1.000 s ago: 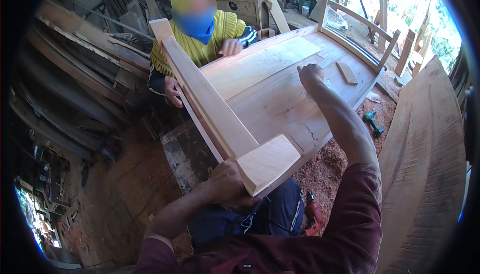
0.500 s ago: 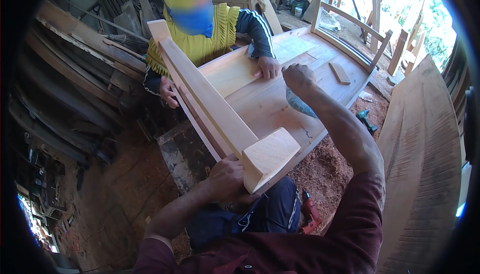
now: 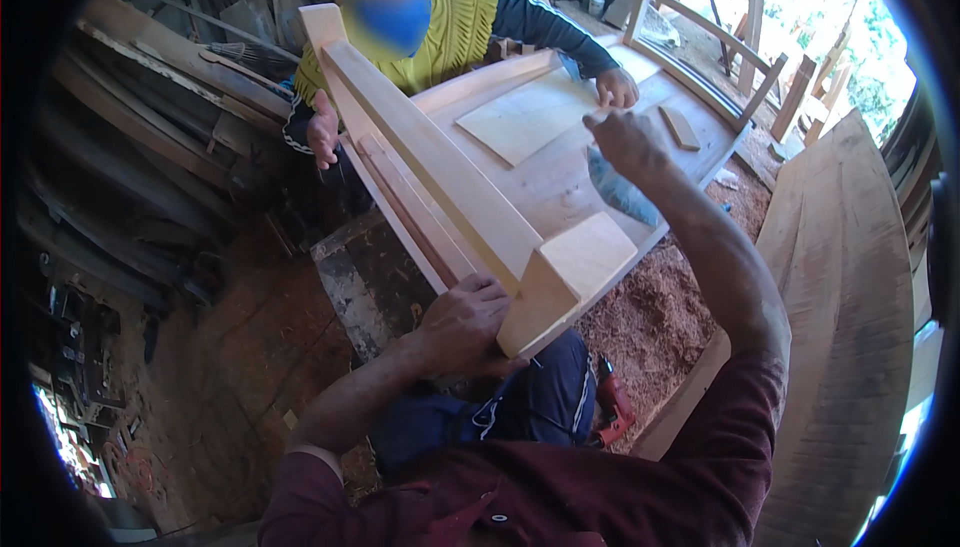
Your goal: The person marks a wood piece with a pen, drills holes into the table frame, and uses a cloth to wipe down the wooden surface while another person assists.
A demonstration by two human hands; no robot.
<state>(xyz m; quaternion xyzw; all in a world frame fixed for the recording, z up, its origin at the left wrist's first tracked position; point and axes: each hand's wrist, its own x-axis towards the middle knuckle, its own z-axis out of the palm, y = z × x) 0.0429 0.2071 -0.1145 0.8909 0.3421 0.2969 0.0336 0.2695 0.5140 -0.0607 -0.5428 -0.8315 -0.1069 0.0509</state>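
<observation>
My left hand (image 3: 462, 322) is closed around the near edge of a pale wooden piece of furniture (image 3: 430, 162), beside its thick corner leg (image 3: 585, 259). My right hand (image 3: 632, 150) is closed above the furniture's board surface; what it holds, if anything, is too small to make out. Just beyond it is a co-worker's hand (image 3: 617, 89), nearly meeting it. The co-worker's other hand (image 3: 323, 132) is raised off the left rail. A loose pale panel (image 3: 525, 119) and a small wooden block (image 3: 680, 128) lie on the boards. Under my right wrist shows a bluish patch (image 3: 615, 185), its kind unclear.
A red power drill (image 3: 614, 409) lies on wood shavings (image 3: 655, 322) by my knee. Long planks lean at left (image 3: 190, 87), and a wide slab (image 3: 840, 317) stands at right. A dark, stained support (image 3: 362, 282) sits beneath the furniture.
The corner leg has shifted right and away from me, along with my left hand. My right hand has moved slightly right. The co-worker's hands have moved, one rightward to mine, one off the rail.
</observation>
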